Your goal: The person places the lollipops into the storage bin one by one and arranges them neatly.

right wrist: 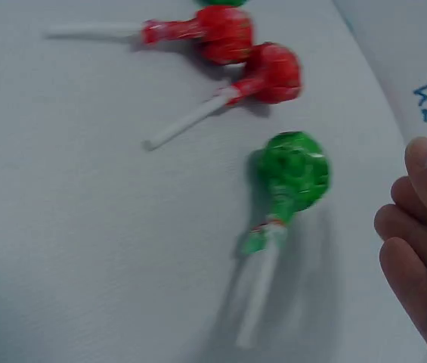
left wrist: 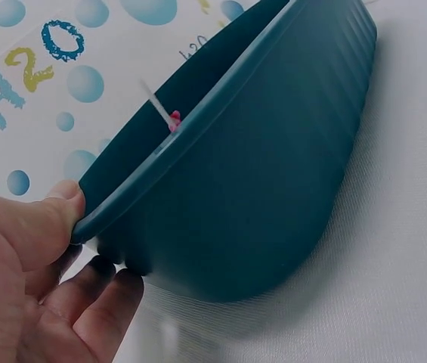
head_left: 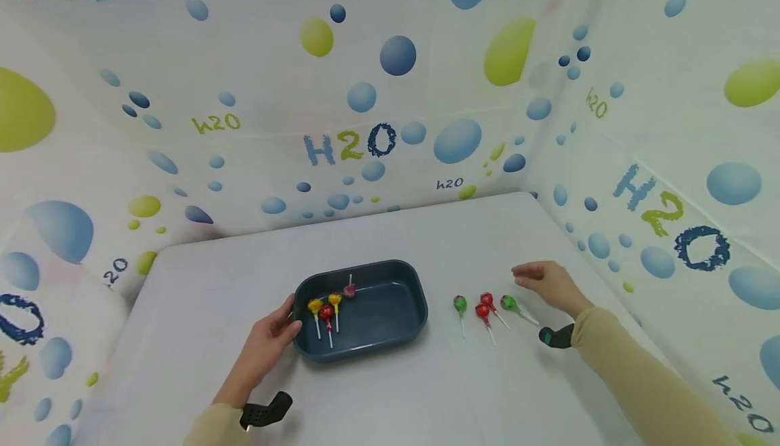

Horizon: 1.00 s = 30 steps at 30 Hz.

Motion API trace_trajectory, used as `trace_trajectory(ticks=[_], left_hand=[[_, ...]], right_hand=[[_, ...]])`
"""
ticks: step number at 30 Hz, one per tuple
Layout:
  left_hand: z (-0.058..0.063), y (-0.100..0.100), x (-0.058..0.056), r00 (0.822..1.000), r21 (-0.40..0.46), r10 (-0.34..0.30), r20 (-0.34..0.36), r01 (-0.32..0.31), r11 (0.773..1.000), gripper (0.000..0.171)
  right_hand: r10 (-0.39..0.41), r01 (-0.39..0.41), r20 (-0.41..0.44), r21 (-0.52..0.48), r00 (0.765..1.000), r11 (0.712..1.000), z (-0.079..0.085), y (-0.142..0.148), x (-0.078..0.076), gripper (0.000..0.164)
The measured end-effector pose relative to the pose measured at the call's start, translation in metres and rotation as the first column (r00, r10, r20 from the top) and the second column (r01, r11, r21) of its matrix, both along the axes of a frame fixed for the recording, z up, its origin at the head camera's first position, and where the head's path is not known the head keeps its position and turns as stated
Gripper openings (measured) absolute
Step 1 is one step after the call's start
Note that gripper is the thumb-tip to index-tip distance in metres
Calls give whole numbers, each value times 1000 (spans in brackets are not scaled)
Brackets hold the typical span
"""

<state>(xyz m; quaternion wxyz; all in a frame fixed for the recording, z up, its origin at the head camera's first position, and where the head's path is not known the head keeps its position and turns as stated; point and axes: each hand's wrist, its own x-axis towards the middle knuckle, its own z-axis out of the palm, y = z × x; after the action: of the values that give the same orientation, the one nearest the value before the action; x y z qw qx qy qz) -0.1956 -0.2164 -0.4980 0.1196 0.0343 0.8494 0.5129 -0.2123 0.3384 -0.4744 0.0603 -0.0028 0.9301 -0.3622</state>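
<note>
At the left end of the dark blue-green tray (head_left: 384,344), my left hand (head_left: 268,338) grips the rim, thumb over the edge and fingers against the outer wall (left wrist: 243,174). Inside the tray lie two yellow lollipops, a red lollipop (head_left: 326,313) and a dark pink lollipop (head_left: 349,290). My right hand (head_left: 548,283) holds nothing, its fingers loosely bent, just beyond a green lollipop (right wrist: 295,170) on the table. Two red lollipops (right wrist: 224,34) lie beside that one, and another green lollipop (head_left: 460,305) is nearest the tray.
A white cloth covers the table (head_left: 451,398). Behind it and along both sides hang white sheets (head_left: 262,60) printed with blue and green bubbles and H2O lettering. Dark straps with small devices (head_left: 266,411) sit on both wrists, below light yellow sleeves (head_left: 634,371).
</note>
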Motion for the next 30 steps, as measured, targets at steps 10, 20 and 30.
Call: trace_trajectory(ticks=[10,20,30], left_hand=[[1,-2,-1,1000,18,4,29,-4,1000,67],[2,-1,-1,1000,13,-7,14,6,1000,65],[1,-3,-1,1000,20,-4,16,3,1000,65]], right_hand=[[184,-187,39,148,982,971,-17,-18,12,31],[185,-192,53,220,981,956,-22,-16,12,27],[150,-160,62,195,987,968,-18,-19,14,27]])
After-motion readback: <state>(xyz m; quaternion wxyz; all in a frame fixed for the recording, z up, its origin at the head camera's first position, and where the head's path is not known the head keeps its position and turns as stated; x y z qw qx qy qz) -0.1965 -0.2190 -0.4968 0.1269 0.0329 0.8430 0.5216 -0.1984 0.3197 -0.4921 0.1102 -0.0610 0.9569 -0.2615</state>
